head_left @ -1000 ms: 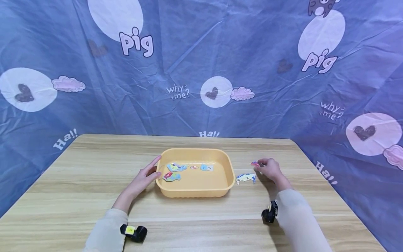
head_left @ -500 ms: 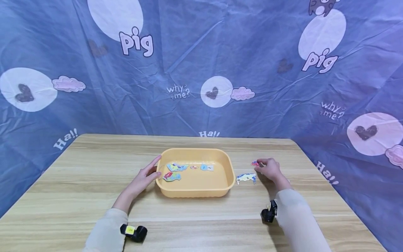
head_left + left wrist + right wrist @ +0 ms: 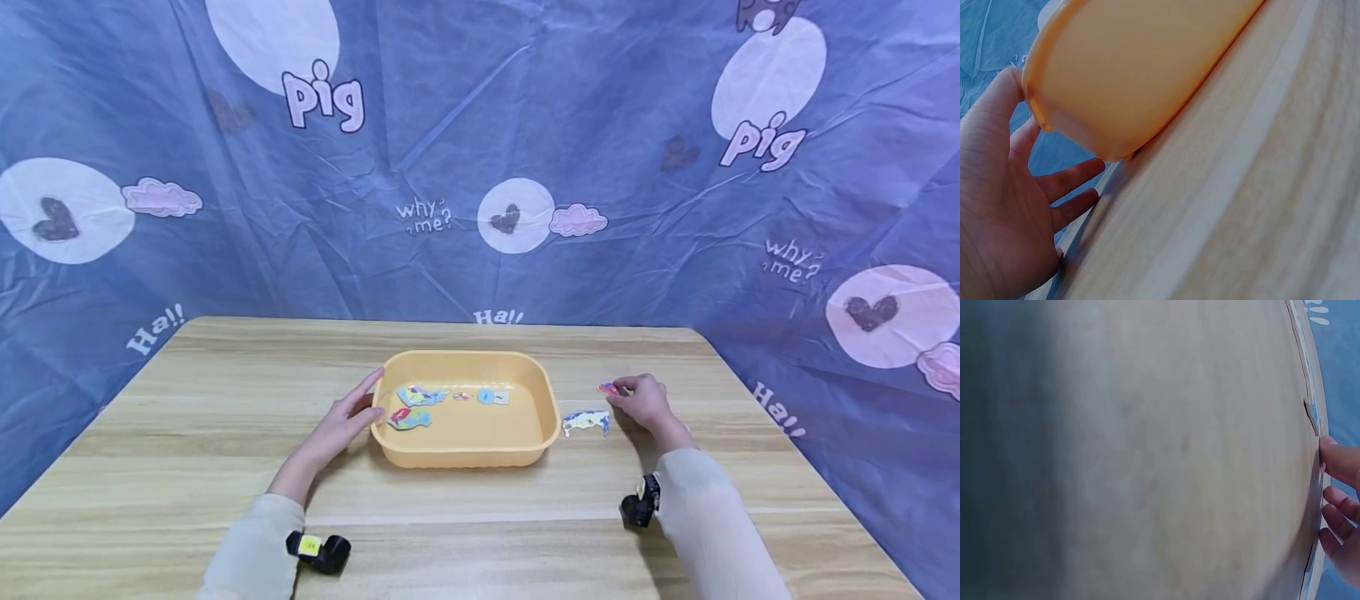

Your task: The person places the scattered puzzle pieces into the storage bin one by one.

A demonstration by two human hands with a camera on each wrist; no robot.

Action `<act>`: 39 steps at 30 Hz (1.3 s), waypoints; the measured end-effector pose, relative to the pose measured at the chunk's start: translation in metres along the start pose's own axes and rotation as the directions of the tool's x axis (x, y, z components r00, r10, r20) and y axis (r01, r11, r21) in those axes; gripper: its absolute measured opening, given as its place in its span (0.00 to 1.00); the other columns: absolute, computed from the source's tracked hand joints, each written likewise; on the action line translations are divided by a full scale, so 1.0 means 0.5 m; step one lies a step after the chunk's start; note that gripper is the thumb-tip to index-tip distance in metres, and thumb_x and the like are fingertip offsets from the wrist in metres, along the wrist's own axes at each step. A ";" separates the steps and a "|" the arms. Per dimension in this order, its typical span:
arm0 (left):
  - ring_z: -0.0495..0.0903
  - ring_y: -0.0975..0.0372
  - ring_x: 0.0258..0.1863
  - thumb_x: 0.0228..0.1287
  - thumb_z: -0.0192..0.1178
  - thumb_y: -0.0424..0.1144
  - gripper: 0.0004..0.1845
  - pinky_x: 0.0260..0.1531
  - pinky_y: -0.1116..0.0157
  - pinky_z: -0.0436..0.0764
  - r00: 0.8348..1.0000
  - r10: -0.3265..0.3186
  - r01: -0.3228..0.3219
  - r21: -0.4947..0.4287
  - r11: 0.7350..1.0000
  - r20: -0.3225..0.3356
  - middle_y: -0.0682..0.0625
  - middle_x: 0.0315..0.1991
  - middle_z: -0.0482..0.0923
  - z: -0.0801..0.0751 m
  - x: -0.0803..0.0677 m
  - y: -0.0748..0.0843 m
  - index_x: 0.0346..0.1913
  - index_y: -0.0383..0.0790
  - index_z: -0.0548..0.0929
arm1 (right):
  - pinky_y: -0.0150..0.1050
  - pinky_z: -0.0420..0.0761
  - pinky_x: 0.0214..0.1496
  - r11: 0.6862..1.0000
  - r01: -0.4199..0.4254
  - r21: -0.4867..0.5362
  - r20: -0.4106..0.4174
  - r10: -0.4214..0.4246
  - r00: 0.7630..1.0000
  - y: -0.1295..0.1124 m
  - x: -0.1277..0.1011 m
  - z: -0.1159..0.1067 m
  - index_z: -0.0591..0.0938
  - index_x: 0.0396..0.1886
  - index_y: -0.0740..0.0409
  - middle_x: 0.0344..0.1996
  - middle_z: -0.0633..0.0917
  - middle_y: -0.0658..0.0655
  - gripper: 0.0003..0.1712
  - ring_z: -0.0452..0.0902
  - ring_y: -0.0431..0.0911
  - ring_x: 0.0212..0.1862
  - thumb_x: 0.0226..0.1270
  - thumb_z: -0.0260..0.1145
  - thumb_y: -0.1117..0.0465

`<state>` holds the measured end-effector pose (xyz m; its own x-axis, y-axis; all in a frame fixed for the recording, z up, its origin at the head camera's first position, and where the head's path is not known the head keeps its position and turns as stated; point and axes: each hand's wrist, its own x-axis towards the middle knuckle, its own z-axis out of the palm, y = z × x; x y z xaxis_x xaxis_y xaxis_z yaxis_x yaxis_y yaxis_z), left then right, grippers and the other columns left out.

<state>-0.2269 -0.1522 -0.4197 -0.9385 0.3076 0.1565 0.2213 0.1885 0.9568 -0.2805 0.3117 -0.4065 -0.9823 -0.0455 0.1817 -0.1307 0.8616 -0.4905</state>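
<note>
In the head view a yellow-orange plastic tray point(image 3: 480, 432) stands on the table. My left hand point(image 3: 335, 431) holds its left end, thumb over the rim and index finger along the outside; the other fingers spread loosely below the rim in the left wrist view. To the tray's right, my right hand point(image 3: 645, 402) pinches at the edge of a small red and blue flat cut-out point(image 3: 606, 388) lying on the table. The hand covers part of that piece. Nearer to me lies a larger white and blue cut-out point(image 3: 587, 422), beside the tray's right end.
Inside the tray lie several flat colourful pieces, among them a red and green one point(image 3: 410, 419) and a light blue one point(image 3: 487, 397). The wooden table point(image 3: 480, 542) ends at a blue printed cloth point(image 3: 450, 283). A black camera sits on each wrist.
Almost nothing has changed: both hands keep their places at the tray and the small red cut-out. The whole head view has shifted very slightly.
</note>
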 end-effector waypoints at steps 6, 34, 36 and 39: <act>0.65 0.47 0.52 0.59 0.51 0.35 0.32 0.50 0.54 0.64 1.000 0.008 -0.008 -0.009 1.000 -0.002 0.31 0.53 0.64 -0.001 -0.001 -0.001 0.66 0.47 0.52 | 0.54 0.60 0.46 0.999 0.026 -0.031 -0.023 -0.027 0.999 0.007 -0.001 0.004 0.79 0.37 0.73 0.37 0.76 0.71 0.19 0.66 0.62 0.42 0.50 0.64 0.61; 0.66 0.48 0.51 0.60 0.51 0.37 0.32 0.49 0.59 0.65 1.000 0.001 -0.001 -0.001 1.000 0.006 0.31 0.52 0.65 -0.002 -0.003 0.002 0.66 0.45 0.52 | 0.40 0.72 0.34 0.974 -0.175 0.142 0.051 0.170 0.984 -0.019 -0.017 -0.010 0.72 0.42 0.76 0.34 0.76 0.67 0.24 0.70 0.52 0.34 0.55 0.61 0.57; 0.66 0.49 0.51 0.60 0.51 0.37 0.32 0.49 0.59 0.64 1.000 -0.001 0.001 -0.011 1.000 0.006 0.32 0.52 0.65 -0.002 -0.003 0.002 0.66 0.47 0.52 | 0.41 0.73 0.34 0.976 -0.165 0.141 0.034 0.162 0.986 -0.022 -0.016 -0.011 0.73 0.41 0.76 0.33 0.77 0.66 0.24 0.71 0.52 0.33 0.54 0.61 0.57; 0.66 0.49 0.52 0.59 0.51 0.37 0.32 0.49 0.58 0.64 1.000 0.000 0.000 -0.015 1.000 0.005 0.32 0.53 0.65 -0.002 -0.004 0.002 0.66 0.47 0.52 | 0.43 0.73 0.35 0.980 -0.143 0.136 0.006 0.143 0.990 -0.027 -0.014 -0.011 0.74 0.40 0.75 0.32 0.78 0.66 0.24 0.72 0.52 0.32 0.54 0.62 0.56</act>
<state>-0.2249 -0.1534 -0.4188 -0.9371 0.3126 0.1554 0.2174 0.1742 0.9604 -0.2709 0.3032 -0.3966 -0.9917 0.0751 0.1042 -0.0062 0.7822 -0.6229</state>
